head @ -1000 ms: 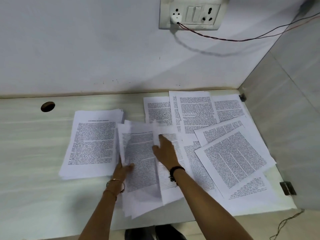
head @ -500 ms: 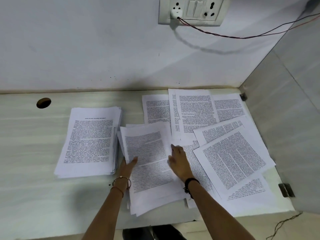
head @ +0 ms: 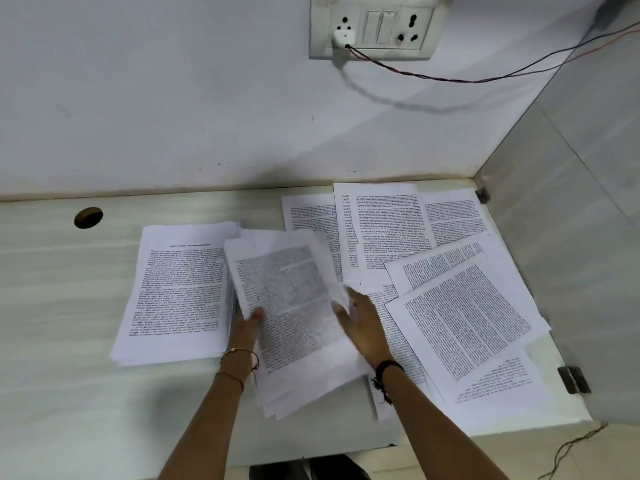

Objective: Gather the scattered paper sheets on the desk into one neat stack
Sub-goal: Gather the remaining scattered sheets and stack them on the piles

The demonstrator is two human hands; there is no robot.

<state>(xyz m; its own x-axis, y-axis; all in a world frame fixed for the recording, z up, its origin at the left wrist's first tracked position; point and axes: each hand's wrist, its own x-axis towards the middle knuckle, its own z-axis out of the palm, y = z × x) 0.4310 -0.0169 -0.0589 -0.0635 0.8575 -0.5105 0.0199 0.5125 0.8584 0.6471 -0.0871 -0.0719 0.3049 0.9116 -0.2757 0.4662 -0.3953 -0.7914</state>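
Observation:
A squared stack of printed sheets (head: 180,289) lies on the pale desk (head: 62,306) at centre left. Just right of it, a small bundle of sheets (head: 291,306) is lifted and blurred, tilted over the stack's right edge. My left hand (head: 246,327) grips the bundle's lower left edge, thumb on top. My right hand (head: 360,320) holds its right edge with fingers spread. Several loose printed sheets (head: 460,313) lie overlapping at the right, out to the desk's corner.
A round cable hole (head: 88,217) is in the desk at the far left. A wall socket panel (head: 374,26) with a plugged red-black wire hangs above. A grey side partition (head: 571,237) closes the right, with a metal bracket (head: 573,379) at its foot.
The bundle between my hands has moved left and risen, now overlapping the stack's right edge. My right hand shifted from pressing the loose sheets to the bundle's right edge.

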